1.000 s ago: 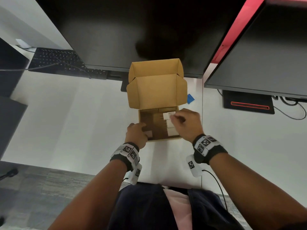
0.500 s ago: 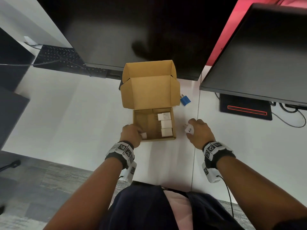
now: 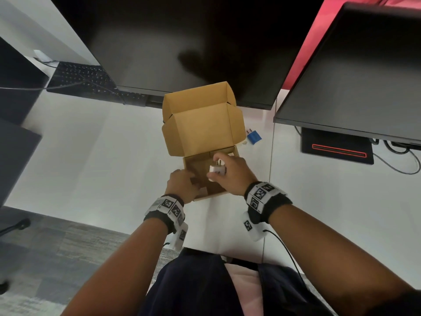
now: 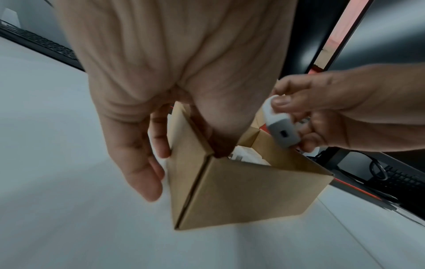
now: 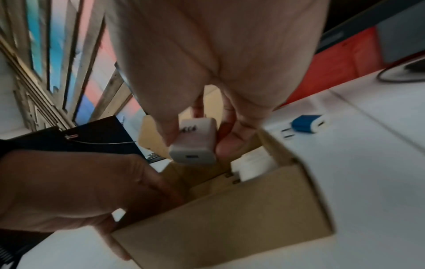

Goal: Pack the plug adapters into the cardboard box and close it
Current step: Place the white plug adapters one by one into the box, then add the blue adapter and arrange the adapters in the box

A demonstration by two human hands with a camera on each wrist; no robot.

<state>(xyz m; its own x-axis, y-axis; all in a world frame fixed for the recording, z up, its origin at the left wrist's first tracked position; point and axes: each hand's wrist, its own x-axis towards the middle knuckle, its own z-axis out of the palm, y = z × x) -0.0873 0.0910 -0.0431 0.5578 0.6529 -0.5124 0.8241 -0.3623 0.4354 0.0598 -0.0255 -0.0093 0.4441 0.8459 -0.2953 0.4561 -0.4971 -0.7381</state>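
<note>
The brown cardboard box [image 3: 200, 166] sits on the white desk with its lid [image 3: 202, 131] standing open behind it. My right hand [image 3: 230, 173] pinches a white plug adapter [image 3: 217, 169] [image 5: 195, 143] [image 4: 279, 125] just above the box's opening. White adapters [image 5: 253, 167] lie inside along the right wall. My left hand [image 3: 183, 184] grips the box's near left corner [image 4: 195, 156], thumb inside, fingers outside. A blue plug adapter [image 3: 254, 136] [image 5: 306, 123] lies on the desk, right of the lid.
Two dark monitors [image 3: 182, 42] [image 3: 364, 76] overhang the far side of the desk. A black keyboard [image 3: 86, 80] lies at the far left, a black device with a red strip [image 3: 337, 150] and cables at the right. The desk's near edge is by my body.
My right hand left the box, picked up a white adapter from the desk to its right, and has carried it back over the opening. My left hand stayed on the box corner.
</note>
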